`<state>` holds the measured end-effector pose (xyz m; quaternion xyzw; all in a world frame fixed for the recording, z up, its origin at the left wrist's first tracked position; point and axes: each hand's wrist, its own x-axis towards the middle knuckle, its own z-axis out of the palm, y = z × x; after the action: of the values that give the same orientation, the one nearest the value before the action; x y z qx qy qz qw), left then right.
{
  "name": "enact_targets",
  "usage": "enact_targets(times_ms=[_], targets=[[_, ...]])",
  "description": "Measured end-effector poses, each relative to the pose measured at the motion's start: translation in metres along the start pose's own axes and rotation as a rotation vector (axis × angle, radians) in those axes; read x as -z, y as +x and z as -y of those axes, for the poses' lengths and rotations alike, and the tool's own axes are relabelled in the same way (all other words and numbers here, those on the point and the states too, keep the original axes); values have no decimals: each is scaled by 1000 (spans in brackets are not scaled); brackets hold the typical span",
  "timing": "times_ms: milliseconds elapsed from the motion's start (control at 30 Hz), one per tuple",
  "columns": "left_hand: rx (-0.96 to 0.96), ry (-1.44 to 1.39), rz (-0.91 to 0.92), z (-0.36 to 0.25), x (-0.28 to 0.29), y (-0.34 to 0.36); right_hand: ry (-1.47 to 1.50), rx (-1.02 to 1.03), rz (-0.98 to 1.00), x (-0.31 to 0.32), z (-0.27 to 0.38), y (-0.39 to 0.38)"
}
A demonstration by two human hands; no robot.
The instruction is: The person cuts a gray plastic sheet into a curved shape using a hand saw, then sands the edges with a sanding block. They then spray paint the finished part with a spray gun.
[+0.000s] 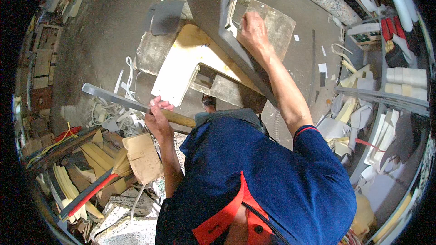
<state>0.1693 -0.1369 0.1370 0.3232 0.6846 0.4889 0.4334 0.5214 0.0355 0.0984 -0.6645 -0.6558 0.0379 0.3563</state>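
Navy shirt (272, 172), lettered red collar (222, 220); gripping grey strip (116, 97) in left hand (158, 119); curling right hand (255, 29), hold unclear, beside grey panel (211, 13) edge over floor (104, 36).

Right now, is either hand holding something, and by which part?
The left hand holds a gray strip toward its right end; whether the right hand grips anything cannot be told.

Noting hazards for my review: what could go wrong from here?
The gray piece by the right hand might slip if poorly supported. The left hand holds a gray strip close to the pale L-shaped piece; it could scrape it. Floor scraps could slide underfoot.
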Motion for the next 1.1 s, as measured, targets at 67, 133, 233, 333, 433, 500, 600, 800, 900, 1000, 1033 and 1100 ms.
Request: enact_targets(times_ms=[67, 133, 233, 333, 433, 500, 600, 800, 900, 1000, 1033, 1100], targets=[[-14, 50, -10, -1, 1, -1, 41, -51, -42, 15, -6, -3], [-16, 36, -9, -3, 0, -2, 98, -43, 80, 26, -7, -6], [-16, 53, 11, -7, -5, -4, 184, 68, 242, 33, -1, -13], [-20, 88, 47, -11, -11, -4, 140, 119, 294, 26, 8, -10], [-28, 87, 60, -11, -13, -3, -10, 161, 359, 19, 11, -2], [-15, 69, 40, -10, -13, -2, -104, 235, 390, 17, 11, 3], [-4, 46, 5, -6, -12, 0, -260, 333, 415, 12, 14, 10], [-24, -63, 41, 0, -13, -1, -471, 371, 463, -5, 13, 9], [-39, -77, 65, -2, -17, 1, -323, 301, 460, 0, 7, 4], [-57, -63, 73, -5, -22, 2, -218, 97, 322, 29, 2, 5], [-54, -64, 71, -6, -24, 1, -188, 6, 262, 41, 2, 7], [-47, -30, 76, -6, -28, -1, -8, -31, 101, 63, 7, 13]])
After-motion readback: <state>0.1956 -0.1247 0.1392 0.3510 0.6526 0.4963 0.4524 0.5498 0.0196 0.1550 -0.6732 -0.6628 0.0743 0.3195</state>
